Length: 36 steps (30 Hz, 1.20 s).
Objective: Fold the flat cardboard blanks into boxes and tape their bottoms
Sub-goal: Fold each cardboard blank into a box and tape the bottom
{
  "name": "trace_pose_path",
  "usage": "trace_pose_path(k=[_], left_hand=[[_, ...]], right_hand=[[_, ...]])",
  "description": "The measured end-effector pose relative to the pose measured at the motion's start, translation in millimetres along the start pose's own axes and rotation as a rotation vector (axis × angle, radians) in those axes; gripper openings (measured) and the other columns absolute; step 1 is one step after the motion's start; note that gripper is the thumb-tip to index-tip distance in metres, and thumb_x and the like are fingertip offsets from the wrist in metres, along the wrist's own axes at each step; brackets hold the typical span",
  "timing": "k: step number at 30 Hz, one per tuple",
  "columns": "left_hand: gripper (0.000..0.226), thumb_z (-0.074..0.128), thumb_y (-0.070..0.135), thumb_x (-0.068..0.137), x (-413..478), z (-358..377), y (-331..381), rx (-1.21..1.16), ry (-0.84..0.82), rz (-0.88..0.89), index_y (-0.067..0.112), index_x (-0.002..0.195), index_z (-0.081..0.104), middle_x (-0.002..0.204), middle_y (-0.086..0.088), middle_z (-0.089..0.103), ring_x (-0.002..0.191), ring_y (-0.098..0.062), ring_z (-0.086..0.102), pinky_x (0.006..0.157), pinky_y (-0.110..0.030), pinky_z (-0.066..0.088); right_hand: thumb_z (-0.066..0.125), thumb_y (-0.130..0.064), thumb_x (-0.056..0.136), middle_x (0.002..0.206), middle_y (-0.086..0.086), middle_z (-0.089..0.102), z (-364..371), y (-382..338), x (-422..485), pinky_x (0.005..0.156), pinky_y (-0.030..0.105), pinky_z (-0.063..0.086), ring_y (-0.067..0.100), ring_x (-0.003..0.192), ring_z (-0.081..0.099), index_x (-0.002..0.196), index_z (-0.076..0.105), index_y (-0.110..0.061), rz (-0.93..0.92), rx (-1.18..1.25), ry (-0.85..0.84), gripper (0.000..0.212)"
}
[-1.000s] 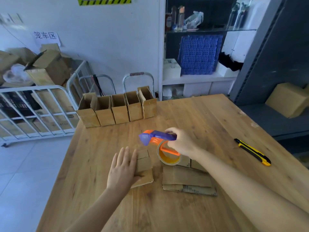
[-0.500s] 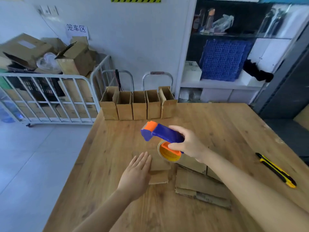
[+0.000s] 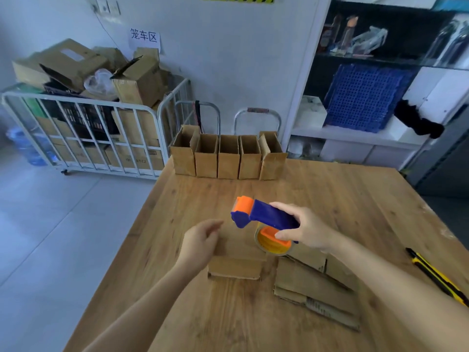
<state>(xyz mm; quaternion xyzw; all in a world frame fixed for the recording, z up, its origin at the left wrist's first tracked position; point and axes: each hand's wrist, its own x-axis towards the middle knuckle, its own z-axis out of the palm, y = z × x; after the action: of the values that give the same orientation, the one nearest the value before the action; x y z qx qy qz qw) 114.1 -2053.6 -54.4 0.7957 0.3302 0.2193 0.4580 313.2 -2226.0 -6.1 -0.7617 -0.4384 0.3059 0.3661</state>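
Note:
A small folded cardboard box [image 3: 234, 266] lies on the wooden table [image 3: 330, 199] in front of me. My left hand [image 3: 200, 241] hovers at its left end, blurred, fingers loosely curled with nothing in them. My right hand [image 3: 308, 228] grips the blue and orange tape dispenser [image 3: 264, 217] by its handle, just above the box's right end, with the tape roll [image 3: 272, 242] hanging under it. A stack of flat cardboard blanks [image 3: 313, 284] lies to the right of the box. Several finished open boxes [image 3: 228, 160] stand in a row at the table's far edge.
A yellow and black utility knife [image 3: 435, 275] lies near the table's right edge. Left of the table, a white metal cage cart [image 3: 83, 138] holds cartons. Shelves [image 3: 368, 102] stand behind the table on the right.
My left hand has lifted off the box top and its flat fingers have curled. The dispenser stays in my right hand above the box. The head view has shifted left.

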Motion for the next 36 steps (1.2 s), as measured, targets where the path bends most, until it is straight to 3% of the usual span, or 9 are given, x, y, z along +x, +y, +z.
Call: trace_pose_path(k=[4, 8, 11, 15, 18, 22, 30, 32, 36], left_hand=[[0.025, 0.053, 0.011, 0.096, 15.8, -0.8, 20.1, -0.639, -0.03, -0.488, -0.001, 0.117, 0.057, 0.104, -0.017, 0.069, 0.093, -0.026, 0.07, 0.083, -0.035, 0.057], [0.033, 0.057, 0.031, 0.095, 25.4, 5.8, 34.0, -0.743, -0.175, -0.73, 0.002, 0.109, 0.059, 0.103, -0.019, 0.069, 0.096, -0.028, 0.068, 0.082, -0.036, 0.056], [0.031, 0.067, 0.032, 0.089, 29.7, 10.1, 30.8, -0.697, -0.174, -0.699, 0.005, 0.103, 0.065, 0.092, -0.011, 0.071, 0.089, -0.02, 0.067, 0.073, -0.029, 0.055], [0.006, 0.066, 0.01, 0.088, 27.0, 7.1, 21.1, -0.734, -0.237, -0.645, 0.005, 0.086, 0.068, 0.078, -0.009, 0.064, 0.073, -0.013, 0.059, 0.058, -0.018, 0.049], [0.013, 0.068, 0.008, 0.086, 28.3, 4.3, 15.2, -0.552, -0.172, -0.555, 0.008, 0.073, 0.063, 0.069, -0.007, 0.063, 0.064, -0.012, 0.058, 0.055, -0.021, 0.049], [0.011, 0.069, 0.006, 0.084, 27.5, 1.7, 13.6, -0.414, -0.165, -0.493, 0.005, 0.077, 0.061, 0.069, -0.01, 0.064, 0.061, -0.012, 0.059, 0.051, -0.019, 0.048], [0.012, 0.057, -0.002, 0.088, 28.5, -4.5, 17.2, -0.808, -0.124, -0.683, 0.003, 0.082, 0.066, 0.073, -0.008, 0.06, 0.056, -0.008, 0.048, 0.048, -0.016, 0.042], [0.011, 0.058, 0.0, 0.086, 30.1, -6.0, 18.7, -0.66, -0.107, -0.637, 0.005, 0.08, 0.067, 0.073, -0.007, 0.059, 0.058, -0.01, 0.048, 0.05, -0.019, 0.042], [0.012, 0.06, 0.01, 0.084, 32.5, -6.7, 11.8, -0.034, -0.054, -0.334, 0.013, 0.072, 0.062, 0.069, 0.001, 0.062, 0.066, -0.013, 0.054, 0.058, -0.025, 0.043]], right_hand=[[0.075, -0.031, 0.065, 0.126, -0.004, 0.055, 0.8, 0.3, -0.3, 0.092, 0.028, 0.049, 0.012, 0.111, 0.056, 0.136, 0.046, -0.026, -0.037, -0.009, -0.005, 0.077], [0.076, -0.029, 0.067, 0.127, -0.005, 0.052, 1.1, -2.2, 0.1, 0.093, 0.027, 0.049, 0.011, 0.112, 0.054, 0.137, 0.045, -0.027, -0.058, -0.029, -0.024, 0.076], [0.078, -0.02, 0.073, 0.128, -0.008, 0.05, -0.3, -4.3, 0.0, 0.094, 0.026, 0.048, 0.007, 0.113, 0.052, 0.135, 0.045, -0.032, -0.086, -0.051, -0.044, 0.071], [0.076, -0.022, 0.076, 0.127, -0.012, 0.049, -1.5, -7.3, 0.4, 0.09, 0.021, 0.048, 0.004, 0.112, 0.05, 0.137, 0.043, -0.031, -0.125, -0.137, -0.081, 0.07], [0.076, -0.028, 0.077, 0.125, -0.01, 0.05, -1.8, -9.7, 4.6, 0.088, 0.019, 0.047, 0.005, 0.109, 0.051, 0.138, 0.042, -0.031, -0.128, -0.209, -0.097, 0.07], [0.076, -0.028, 0.08, 0.128, -0.012, 0.052, -5.6, -11.6, 10.3, 0.088, 0.016, 0.046, 0.003, 0.11, 0.053, 0.141, 0.041, -0.031, -0.093, -0.261, -0.159, 0.07], [0.075, -0.031, 0.081, 0.125, -0.006, 0.05, -13.4, -23.8, 20.9, 0.088, 0.019, 0.045, 0.009, 0.107, 0.052, 0.144, 0.036, -0.035, -0.116, -0.358, -0.208, 0.074], [0.074, -0.032, 0.081, 0.12, -0.008, 0.051, -12.9, -26.5, 20.2, 0.084, 0.017, 0.043, 0.008, 0.103, 0.052, 0.144, 0.035, -0.036, -0.117, -0.389, -0.209, 0.074], [0.066, -0.042, 0.085, 0.108, -0.009, 0.048, 0.1, -27.8, 17.9, 0.076, 0.015, 0.037, 0.005, 0.092, 0.049, 0.148, 0.025, -0.035, -0.146, -0.559, -0.217, 0.076]])
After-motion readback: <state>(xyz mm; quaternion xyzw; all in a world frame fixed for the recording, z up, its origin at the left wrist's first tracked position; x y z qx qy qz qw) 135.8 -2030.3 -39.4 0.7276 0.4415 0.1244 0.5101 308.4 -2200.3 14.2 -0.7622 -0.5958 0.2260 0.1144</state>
